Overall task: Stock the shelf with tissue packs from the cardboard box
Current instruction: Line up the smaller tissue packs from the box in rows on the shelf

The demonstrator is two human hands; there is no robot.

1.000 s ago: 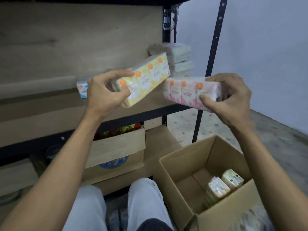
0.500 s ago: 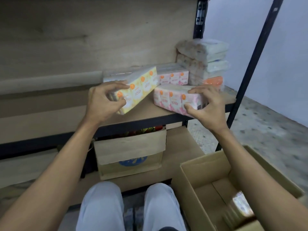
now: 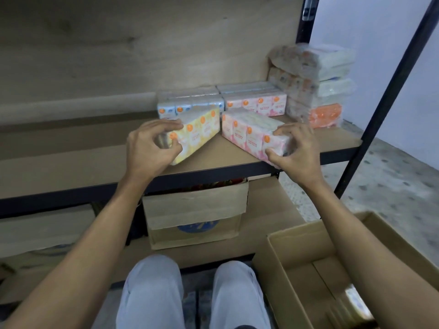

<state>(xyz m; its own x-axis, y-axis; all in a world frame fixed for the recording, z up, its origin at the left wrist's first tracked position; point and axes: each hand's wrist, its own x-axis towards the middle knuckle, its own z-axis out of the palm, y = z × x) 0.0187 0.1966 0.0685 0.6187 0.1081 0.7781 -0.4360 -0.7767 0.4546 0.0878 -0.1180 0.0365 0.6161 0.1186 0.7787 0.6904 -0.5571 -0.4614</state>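
Both packs, held in mid-air a second ago, are now down at the shelf board. Item one: yellow tissue pack, angled toward the back right, its far end just beside the blue-labelled pack in the back row; my left hand grips its near end, fingers curled over the top, thumb on the front face. Item two: pink tissue pack, angled toward the back left, its near corner at the shelf's front edge; my right hand grips that near end, fingers above and thumb below. The two packs' far ends nearly meet. Back row: a second pink pack beside the blue one. Back right corner: a stack of wrapped tissue bundles. Floor, right of my knees: cardboard box, open, with one blurred pack inside. Lower shelf: brown carton, flap folded down.
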